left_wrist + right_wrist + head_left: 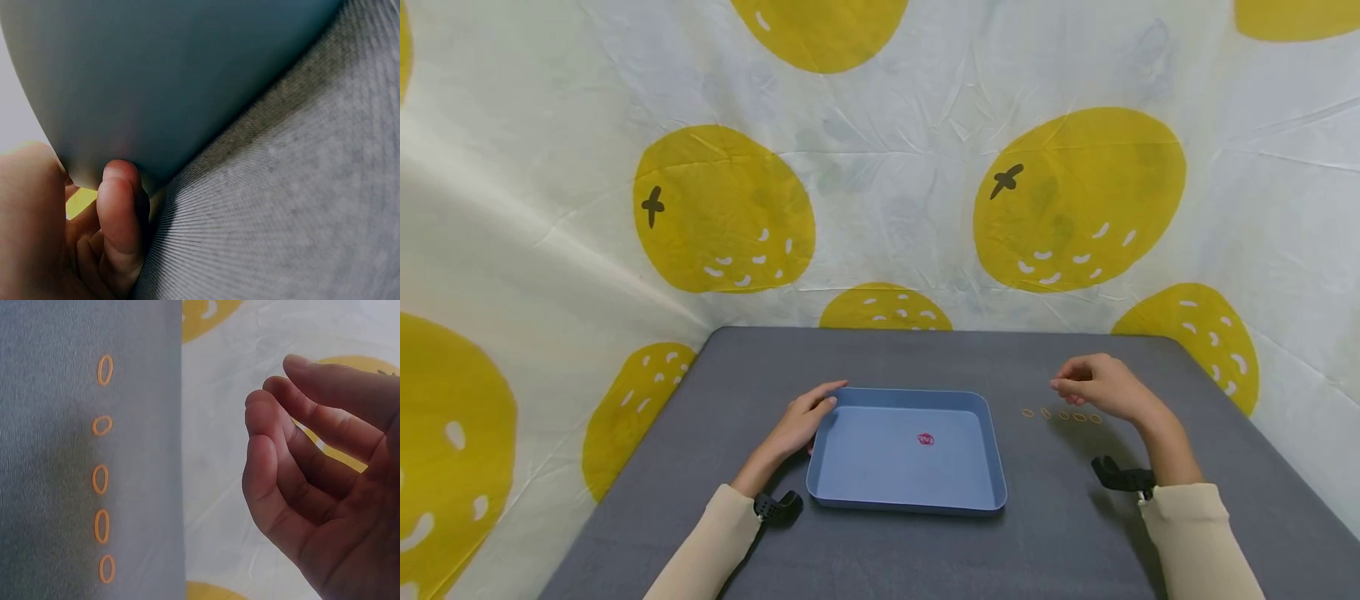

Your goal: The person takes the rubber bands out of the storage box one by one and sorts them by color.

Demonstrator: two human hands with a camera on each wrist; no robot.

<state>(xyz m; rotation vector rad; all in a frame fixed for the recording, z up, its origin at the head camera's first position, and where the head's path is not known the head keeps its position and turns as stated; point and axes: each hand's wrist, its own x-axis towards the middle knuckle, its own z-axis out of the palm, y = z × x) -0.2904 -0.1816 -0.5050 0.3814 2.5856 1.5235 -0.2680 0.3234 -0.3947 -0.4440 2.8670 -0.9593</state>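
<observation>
A shallow blue tray [906, 497] lies on the grey table. My left hand [800, 423] holds its far left corner, thumb at the rim and other fingers round the outside; in the left wrist view fingertips [119, 194] touch the outer wall. A small red tangle [926, 438], too small to make out, sits inside the tray. Right of the tray lie several small orange rubber bands [101, 479] in a row. Above them hovers my right hand [1101, 385], fingers loosely curled, thumb close to the index finger. Nothing shows between those fingers in the right wrist view.
The grey table [880, 554] ends at a hanging white cloth [887, 225] printed with large yellow fruit, which stands behind it and along both sides. Each wrist wears a black strap-on device [1122, 477], low over the tabletop.
</observation>
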